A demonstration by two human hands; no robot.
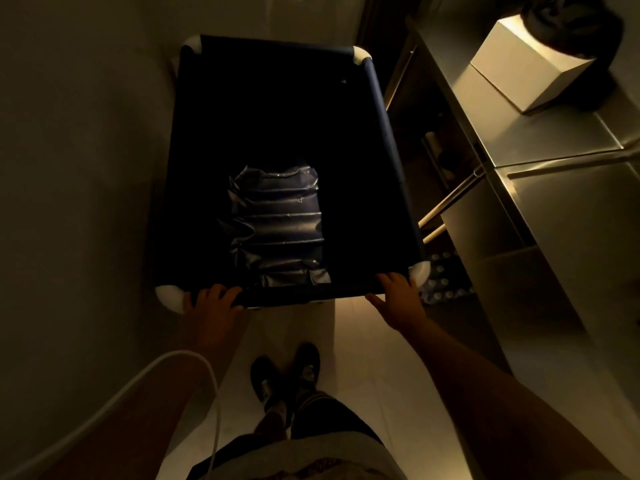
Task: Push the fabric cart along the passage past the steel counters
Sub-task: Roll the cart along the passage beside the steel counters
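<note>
A dark navy fabric cart (388,133) with white corner caps fills the middle of the dim passage. Crumpled shiny plastic wrap (277,223) lies in its bottom. My left hand (213,301) grips the near rim beside the left corner cap. My right hand (398,294) holds the same rim by the right corner cap. Steel counters (540,140) run along the right side, close to the cart's right rim.
A white box (530,64) stands on the steel counter beside a dark object (575,19). Under the counter are shelves with bottles (443,282) and wooden poles (446,202). A plain wall (79,150) runs on the left. My feet (284,372) stand on the pale floor. A white cable (194,362) hangs by my left arm.
</note>
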